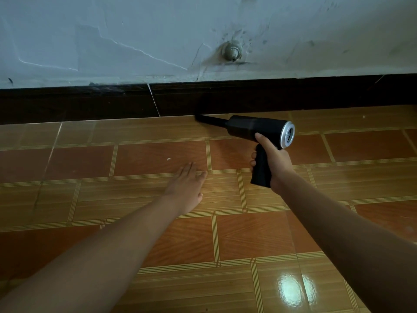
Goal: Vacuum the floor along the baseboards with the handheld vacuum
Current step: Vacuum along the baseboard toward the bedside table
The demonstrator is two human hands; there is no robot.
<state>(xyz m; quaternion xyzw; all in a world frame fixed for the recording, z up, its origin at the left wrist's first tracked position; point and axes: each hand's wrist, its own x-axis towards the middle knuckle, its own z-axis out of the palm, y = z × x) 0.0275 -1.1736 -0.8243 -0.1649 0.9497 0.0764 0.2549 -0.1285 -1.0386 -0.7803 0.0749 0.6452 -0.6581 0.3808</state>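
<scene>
While the right hand (272, 163) is wrapped tight around the pistol-style grip of the black handheld vacuum with its silver-ringed rear vent (259, 129), the long black crevice nozzle (209, 119) reaches left and far, its tip set right at the seam where the glossy orange-and-tan patterned floor tiles (158, 222) meet the dark brown baseboard (90, 102). From where I stand the vacuum looks like a light, rigid plastic thing, easily managed in one hand; the grip under the body is the sensible place to hold it, since the weight sits in the barrel above the fist and the nozzle only needs steering. The nozzle seems stiff, so I would guess it will scrape rather than bend if pushed hard into the skirting. The left hand (187, 186) lies spread flat, palm down, holding nothing, on the tiles nearer than and to the left of the vacuum, apparently as a prop. A small pale fleck (168, 159) lies on the tile just beyond its fingers. Above the baseboard, the scuffed pale blue wall (112, 30) carries a round grey knob-like fitting (232, 50).
</scene>
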